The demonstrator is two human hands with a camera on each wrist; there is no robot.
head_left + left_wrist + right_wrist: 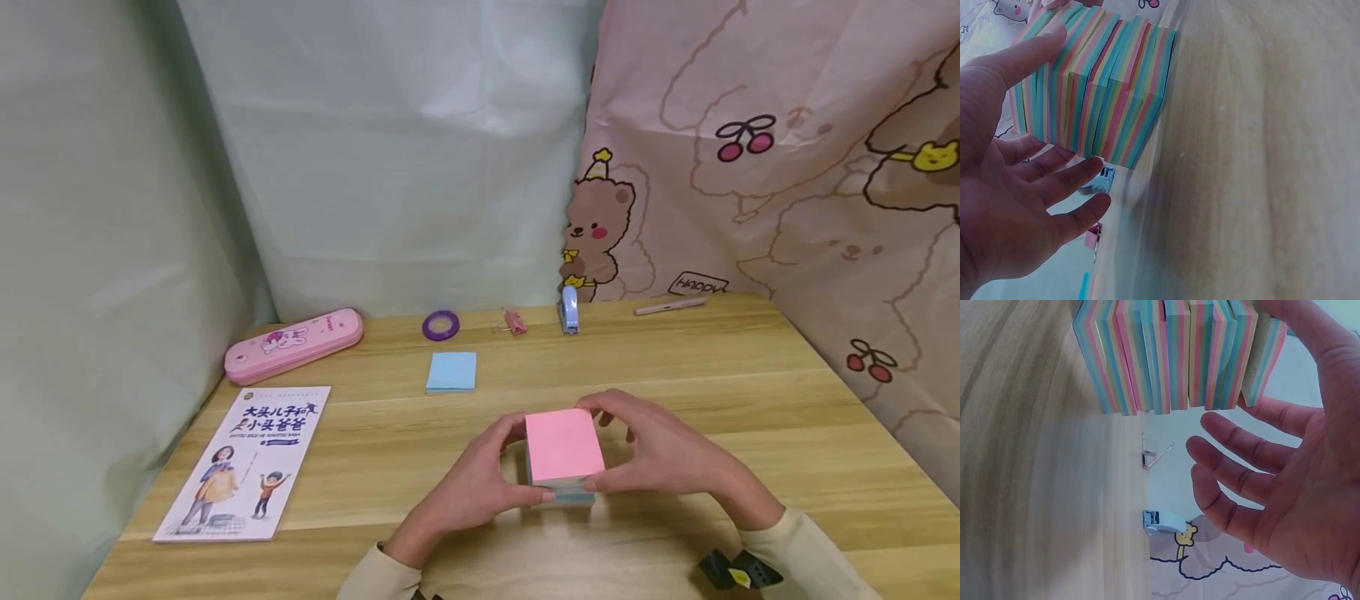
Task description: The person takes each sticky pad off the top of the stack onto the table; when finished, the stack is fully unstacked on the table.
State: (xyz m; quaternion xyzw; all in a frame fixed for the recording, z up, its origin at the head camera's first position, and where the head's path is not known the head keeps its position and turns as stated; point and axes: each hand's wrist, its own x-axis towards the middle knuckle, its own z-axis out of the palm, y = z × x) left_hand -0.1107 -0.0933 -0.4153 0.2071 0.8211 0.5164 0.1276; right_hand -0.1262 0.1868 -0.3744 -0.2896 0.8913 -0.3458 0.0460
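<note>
Storybook: flat on the worktop, well left of the left hand.
Pencil case: pink, beyond the storybook, far left of both hands.
Blue note pad: flat, just beyond the left hand.
Tape ring: purple, farther back than the blue pad.
Left hand: fingers spread and nearly straight, laid against the left side of the sticky-note block; thumb along the near edge. Same spread fingers plain in the left wrist view, tips beside the block's striped side.
Sticky-note block: thick stack, pink sheet on top, striped pink, blue and yellow sides; on the worktop between the two hands, touched by both.
Right hand: fingers relaxed, lightly bent, resting on the block's right side and far corner; open fingers seen beside the stack in the right wrist view.
Pink clip: beyond both hands, near the back wall.
Stapler: pale blue, beyond the right hand.
Pen: pink, far back, right of the stapler.
</note>
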